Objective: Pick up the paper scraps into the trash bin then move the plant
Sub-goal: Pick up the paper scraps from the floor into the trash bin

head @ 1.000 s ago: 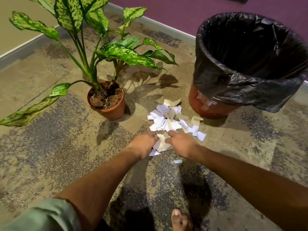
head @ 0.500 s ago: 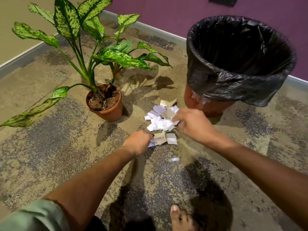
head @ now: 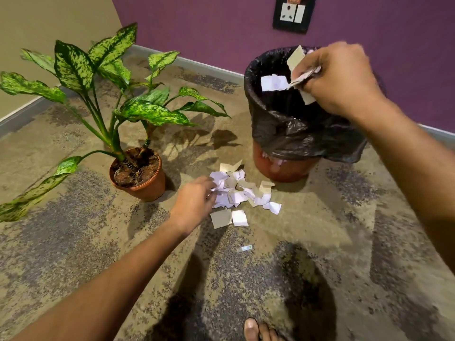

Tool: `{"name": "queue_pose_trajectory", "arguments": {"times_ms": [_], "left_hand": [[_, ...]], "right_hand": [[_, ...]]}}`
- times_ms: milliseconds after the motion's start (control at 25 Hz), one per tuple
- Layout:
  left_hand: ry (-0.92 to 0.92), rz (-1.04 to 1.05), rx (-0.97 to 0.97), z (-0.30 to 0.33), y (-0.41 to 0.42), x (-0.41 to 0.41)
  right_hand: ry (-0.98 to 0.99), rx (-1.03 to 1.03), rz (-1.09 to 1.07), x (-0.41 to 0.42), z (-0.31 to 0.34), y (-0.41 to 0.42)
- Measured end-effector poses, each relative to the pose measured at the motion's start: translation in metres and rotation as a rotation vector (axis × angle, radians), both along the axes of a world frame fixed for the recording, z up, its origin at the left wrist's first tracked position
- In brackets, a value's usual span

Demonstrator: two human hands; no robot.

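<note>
right now, as i see it from the head camera:
right hand: my right hand is raised over the mouth of the trash bin, its grip clamped on a bunch of paper scraps; white and beige pieces stick out from the fingers toward the bin's inside.
left hand: my left hand is low on the floor, fingertips curled and touching the left edge of the scrap pile; i cannot tell whether the grip has closed on any piece.
scrap pile: on the floor just in front of the trash bin, between the bin and the plant; two flat squares lie at its near edge.
trash bin: lined with a black bag, standing by the purple wall.
plant: in a terracotta pot, left of the trash bin, apart from it.
stray bit: a tiny pale piece lies alone, nearer to me than the pile.
</note>
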State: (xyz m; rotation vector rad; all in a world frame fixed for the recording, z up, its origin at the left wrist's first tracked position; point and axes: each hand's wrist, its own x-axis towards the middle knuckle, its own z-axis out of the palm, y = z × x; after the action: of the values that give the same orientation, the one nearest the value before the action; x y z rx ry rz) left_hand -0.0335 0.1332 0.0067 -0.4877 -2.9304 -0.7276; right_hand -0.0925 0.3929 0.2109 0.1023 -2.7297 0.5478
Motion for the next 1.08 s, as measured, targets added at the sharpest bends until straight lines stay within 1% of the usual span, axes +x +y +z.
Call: {"name": "queue_pose_trajectory", "arguments": {"times_ms": [160, 240, 320, 400, 520, 560, 640, 720, 840, 920, 960, 1040, 1080], "left_hand": [[0.198, 0.040, 0.240, 0.051, 0.028, -0.006], [0.290, 0.051, 0.323, 0.077, 0.045, -0.013], [0.394, 0.035, 0.358, 0.102, 0.064, -0.024], [0.445, -0.001, 0.357, 0.126, 0.083, -0.039], [0.471, -0.036, 0.298, 0.156, 0.108, -0.062], [0.459, -0.042, 0.255, 0.164, 0.116, -0.069], [0.373, -0.060, 0.194, 0.174, 0.128, -0.082], [0.281, -0.127, 0.185, 0.178, 0.135, -0.090], [0.253, -0.183, 0.226, 0.171, 0.132, -0.089], [0.301, -0.167, 0.280, 0.160, 0.121, -0.081], [0.346, -0.170, 0.303, 0.153, 0.114, -0.074], [0.434, -0.188, 0.326, 0.132, 0.100, -0.059], [0.462, -0.193, 0.334, 0.119, 0.092, -0.051]], "right_hand": [[-0.071, -0.046, -0.051, -0.018, -0.020, 0.022], [-0.100, -0.104, -0.058, -0.021, -0.029, 0.030], [-0.081, -0.197, -0.078, -0.023, -0.035, 0.039], [-0.025, -0.281, -0.095, -0.022, -0.036, 0.047], [0.080, -0.364, -0.078, -0.015, -0.035, 0.051], [0.114, -0.372, -0.072, -0.012, -0.035, 0.051], [0.174, -0.374, -0.061, -0.007, -0.033, 0.048], [0.218, -0.369, -0.033, -0.002, -0.030, 0.044], [0.229, -0.381, 0.036, 0.008, -0.024, 0.036], [0.193, -0.419, 0.088, 0.015, -0.019, 0.031], [0.144, -0.443, 0.122, 0.019, -0.018, 0.028], [-0.024, -0.465, 0.224, 0.026, -0.017, 0.020], [-0.133, -0.435, 0.285, 0.029, -0.018, 0.015]]}}
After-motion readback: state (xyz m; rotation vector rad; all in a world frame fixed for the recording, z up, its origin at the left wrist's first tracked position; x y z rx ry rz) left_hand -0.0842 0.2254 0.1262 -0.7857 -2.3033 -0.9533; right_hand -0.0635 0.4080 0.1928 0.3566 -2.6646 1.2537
